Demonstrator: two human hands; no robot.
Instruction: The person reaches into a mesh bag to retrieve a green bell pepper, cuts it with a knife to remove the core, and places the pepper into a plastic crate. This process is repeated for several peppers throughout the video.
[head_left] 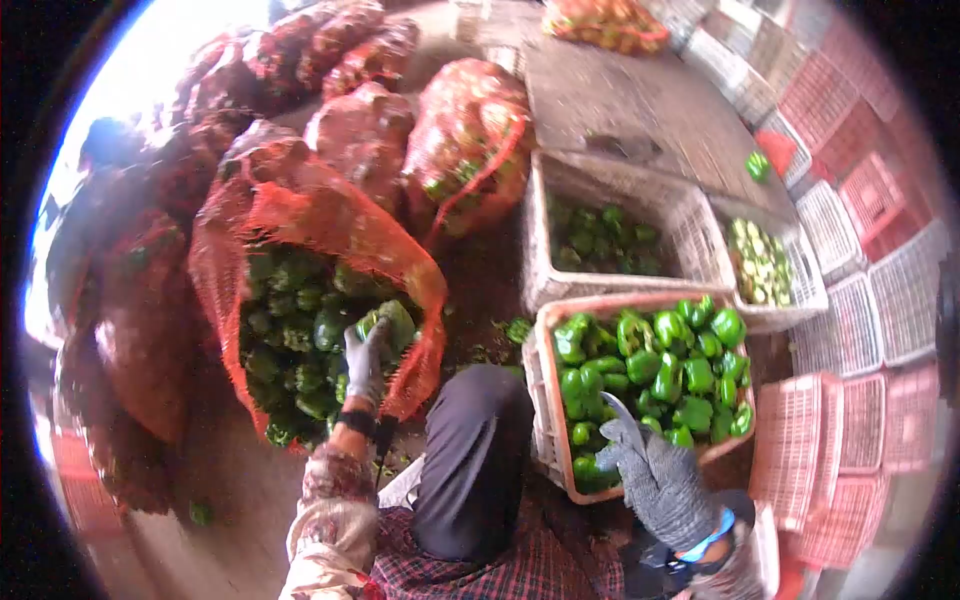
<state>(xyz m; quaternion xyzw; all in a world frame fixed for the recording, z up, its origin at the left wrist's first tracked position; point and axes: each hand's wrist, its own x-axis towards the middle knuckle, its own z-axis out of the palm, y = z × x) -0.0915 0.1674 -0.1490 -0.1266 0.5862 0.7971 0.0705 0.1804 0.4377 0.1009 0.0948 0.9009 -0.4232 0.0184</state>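
My left hand (366, 368), in a grey glove, is closed around a green bell pepper (396, 322) at the mouth of an open red mesh sack (412, 270). More green bell peppers (300, 340) fill that sack. On the other side, my right hand (655, 480), also gloved in grey, is over the near edge of a crate (545, 400) heaped with glossy green bell peppers (668, 378). A thin, curved grey piece like a small knife blade (618, 405) sticks out from its fingers; the handle is hidden.
Behind the full crate stands a pale crate (628, 285) with peppers low inside. Beside it, another crate (800, 315) holds pale green pieces. Filled mesh sacks (470, 140) crowd the left and back. Stacked crates (795, 440) line the right. A loose pepper (757, 165) lies farther back.
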